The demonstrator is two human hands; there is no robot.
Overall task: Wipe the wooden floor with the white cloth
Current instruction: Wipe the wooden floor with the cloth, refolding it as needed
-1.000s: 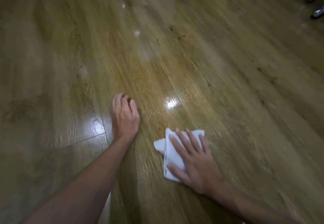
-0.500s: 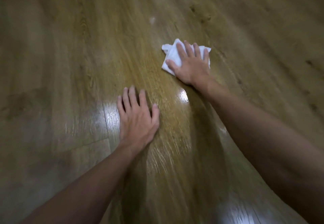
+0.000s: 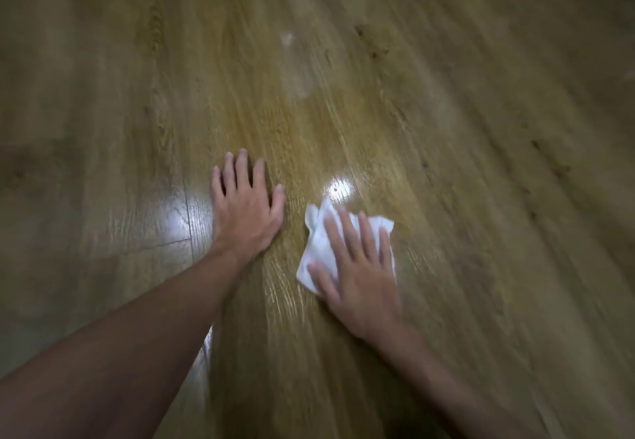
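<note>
Floor (image 3: 446,129) of brown wood planks fills the whole view, seen from above as you lean over it on both arms. Your left hand (image 3: 245,210) lies flat on the boards with its fingers straight and a little spread, holding nothing; it looks placed there as a prop, taking your weight so the other arm can move freely. Just beside it, not touching, your right hand (image 3: 360,273) presses palm-down on the cloth (image 3: 318,246). Its fingers are straight and fanned across the fabric rather than curled round it, which likely keeps a wide patch of cloth flat against the wood and stops it bunching as it slides. The cloth is white and crumpled, lying on the floor under that hand, with its far edge and left corner poking out past your fingertips. Just beyond the cloth, a bright glare spot (image 3: 340,187) shines on the boards, and a paler sheen sits left of your left hand. The right hand and the edges of the view are blurred, so finer detail is unclear.
</note>
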